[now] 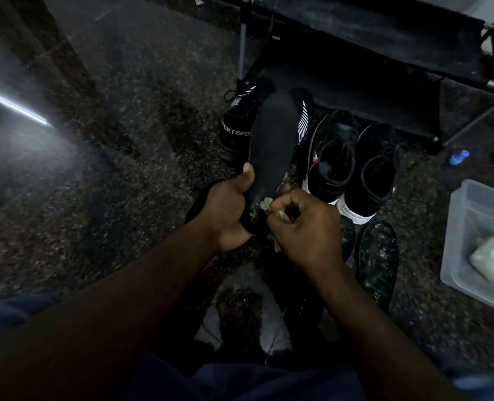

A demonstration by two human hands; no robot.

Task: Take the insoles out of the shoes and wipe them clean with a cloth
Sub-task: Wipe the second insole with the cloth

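Note:
My left hand point(228, 209) grips the heel end of a black insole point(271, 140), which points up and away from me. My right hand point(303, 227) pinches a small pale cloth point(266, 204) against the insole's lower edge. Behind the insole stand two black sock-style shoes with white stripes point(237, 125). Just right of them sits a pair of black shoes with white soles point(352, 166). A dark green speckled insole point(377, 261) lies flat on the floor at the right. Another dark insole point(199, 204) shows partly behind my left hand.
A black shoe rack point(384, 53) stands at the back right. A clear plastic tub point(471, 241) holding a pale cloth sits at the right edge. Two small blue objects point(458, 157) lie on the speckled stone floor point(124, 169). My knees fill the bottom.

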